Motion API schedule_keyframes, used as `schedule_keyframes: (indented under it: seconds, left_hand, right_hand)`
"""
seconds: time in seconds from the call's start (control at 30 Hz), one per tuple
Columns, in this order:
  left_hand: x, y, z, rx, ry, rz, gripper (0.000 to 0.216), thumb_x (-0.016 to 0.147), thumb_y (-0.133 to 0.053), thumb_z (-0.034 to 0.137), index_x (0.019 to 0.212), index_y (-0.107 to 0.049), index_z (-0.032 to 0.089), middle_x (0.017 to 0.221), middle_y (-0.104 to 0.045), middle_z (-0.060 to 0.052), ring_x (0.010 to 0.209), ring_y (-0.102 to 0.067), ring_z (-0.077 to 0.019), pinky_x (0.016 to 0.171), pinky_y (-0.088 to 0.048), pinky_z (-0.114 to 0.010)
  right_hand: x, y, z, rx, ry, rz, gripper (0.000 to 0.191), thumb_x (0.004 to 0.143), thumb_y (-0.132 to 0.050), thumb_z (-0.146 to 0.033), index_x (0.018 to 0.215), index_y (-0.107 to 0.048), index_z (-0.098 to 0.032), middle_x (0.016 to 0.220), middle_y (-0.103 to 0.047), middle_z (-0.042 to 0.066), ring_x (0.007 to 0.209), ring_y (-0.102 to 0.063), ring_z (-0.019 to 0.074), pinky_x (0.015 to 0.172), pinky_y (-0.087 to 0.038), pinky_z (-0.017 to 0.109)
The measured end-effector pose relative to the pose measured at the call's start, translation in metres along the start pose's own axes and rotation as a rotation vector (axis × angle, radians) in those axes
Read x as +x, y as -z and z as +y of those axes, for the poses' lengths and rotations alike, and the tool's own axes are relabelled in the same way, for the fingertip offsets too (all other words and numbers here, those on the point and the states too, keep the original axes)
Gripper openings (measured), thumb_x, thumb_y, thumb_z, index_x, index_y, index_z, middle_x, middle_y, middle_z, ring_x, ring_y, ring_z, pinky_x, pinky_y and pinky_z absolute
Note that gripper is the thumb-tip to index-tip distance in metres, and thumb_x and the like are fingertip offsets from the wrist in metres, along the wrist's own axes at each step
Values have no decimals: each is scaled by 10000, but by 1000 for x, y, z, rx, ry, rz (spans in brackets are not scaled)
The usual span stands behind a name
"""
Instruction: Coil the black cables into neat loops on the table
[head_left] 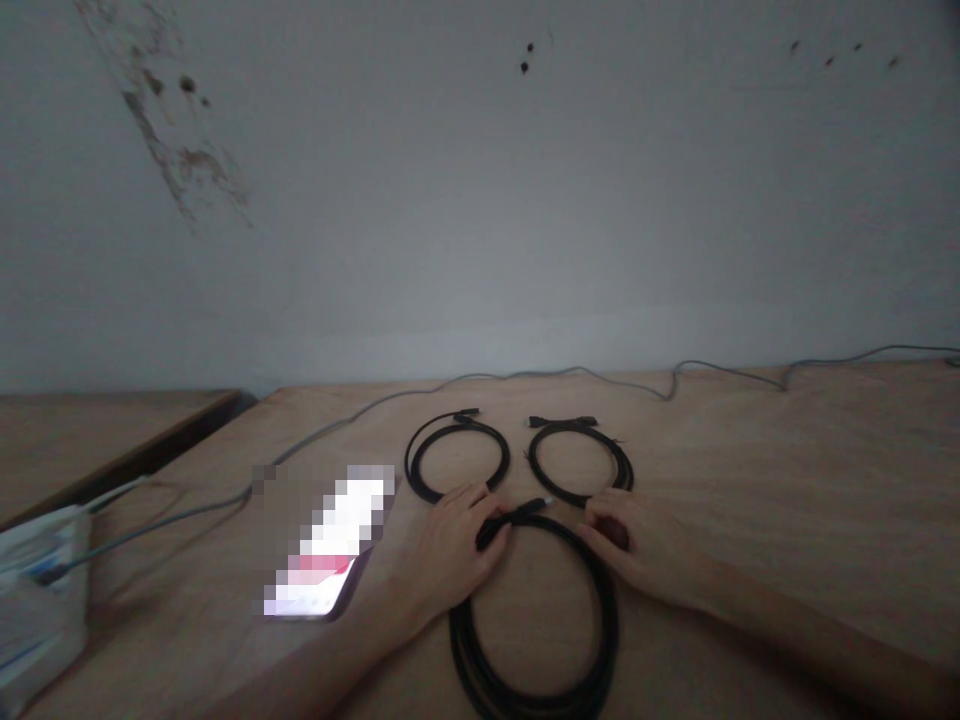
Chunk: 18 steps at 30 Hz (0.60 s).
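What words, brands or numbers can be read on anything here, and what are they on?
No text can be read in this view.
Phone: the screen is pixelated, so nothing on it is legible.
White packet: it has blue print, too blurred to read.
Black coiled cables: any markings are too small to read.

On the table (712, 450), a cable coil (616, 610) lies between the left hand (450, 555) and right hand (630, 545), with a smaller coil (457, 430) beyond the left hand, another smaller coil (577, 425) beyond the right, and a phone (322, 545) left of the left hand.
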<state>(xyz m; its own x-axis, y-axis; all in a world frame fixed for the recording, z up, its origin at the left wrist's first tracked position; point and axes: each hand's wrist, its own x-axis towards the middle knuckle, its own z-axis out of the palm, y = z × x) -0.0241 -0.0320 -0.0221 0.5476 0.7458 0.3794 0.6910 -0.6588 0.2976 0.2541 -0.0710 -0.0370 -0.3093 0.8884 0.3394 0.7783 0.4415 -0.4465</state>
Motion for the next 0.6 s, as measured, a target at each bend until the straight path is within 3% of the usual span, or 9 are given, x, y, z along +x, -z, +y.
schedule_keyframes:
  seconds: [0.13, 0.3, 0.4, 0.6]
  left_hand:
    - [1, 0, 0, -11, -1, -11, 115, 947, -634, 235, 1012, -725, 209, 1022, -708, -77, 1009, -670, -279, 903, -539, -422]
    - [1, 0, 0, -27, -12, 7, 109, 950, -621, 226, 1005, -712, 200, 1013, -708, -73, 992, -670, -265, 906, -538, -420]
    - [0, -1, -1, -11, -22, 7, 115, 951, -616, 229, 1012, -709, 199, 1035, -712, -83, 1008, -668, -270, 896, -546, -417]
    - [-1, -2, -3, 11, -22, -2, 121, 952, -626, 227, 1037, -712, 217, 1086, -715, -82, 1054, -667, -277, 923, -546, -422]
  right_hand:
    - [0, 2, 4, 72, -1, -53, 223, 1004, -583, -348, 826, -633, -224, 734, -654, -9, 643, -585, 159, 582, -398, 267]
    - [1, 3, 12, 104, 91, -92, 119, 1002, -577, -241, 924, -666, -228, 880, -716, 12, 786, -662, 183, 701, -497, 294]
    - [1, 0, 17, -19, 241, -73, 159, 1028, -533, -221, 998, -690, -223, 959, -717, 46, 848, -681, 199, 750, -551, 323]
    - [-4, 9, 26, -350, 717, 80, 334, 1074, -452, -155, 1326, -664, -208, 1132, -778, 108, 1084, -728, 248, 881, -626, 368]
